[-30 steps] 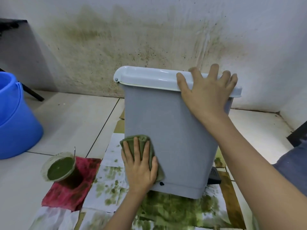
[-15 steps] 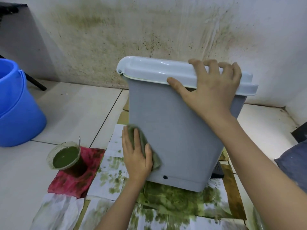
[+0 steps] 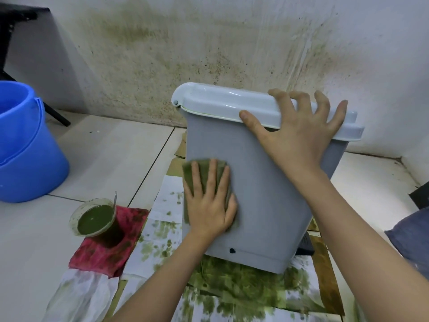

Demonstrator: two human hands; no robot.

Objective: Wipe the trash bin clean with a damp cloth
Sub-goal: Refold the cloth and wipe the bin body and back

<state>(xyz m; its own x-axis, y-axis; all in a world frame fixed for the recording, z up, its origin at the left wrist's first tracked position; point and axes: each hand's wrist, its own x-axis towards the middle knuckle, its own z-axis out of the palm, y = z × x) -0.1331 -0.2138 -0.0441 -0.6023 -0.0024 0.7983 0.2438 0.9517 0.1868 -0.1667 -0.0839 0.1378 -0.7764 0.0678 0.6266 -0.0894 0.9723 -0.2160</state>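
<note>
A stained white wall (image 3: pixel 209 43) backs a pale tiled floor (image 3: pixel 104 154) where green-blotched paper sheets (image 3: pixel 167 219) are spread. On those sheets, near the wall, stands the grey plastic trash bin (image 3: pixel 267 194) with its white lid (image 3: pixel 232 101), tilted. The left hand (image 3: pixel 209 205) presses a folded green cloth (image 3: pixel 204 166) flat against the bin's near face, at its left edge, fingers straight. The right hand (image 3: pixel 299 133) rests spread over the lid's near edge, fingers splayed, steadying it. Wiping of this face looks midway; next the cloth likely needs sweeping across the remaining grey panel. Off the paper's left edge sit a cup of green paste (image 3: pixel 95 217) on a red rag (image 3: pixel 104 247), and a blue bucket (image 3: pixel 25 145).
</note>
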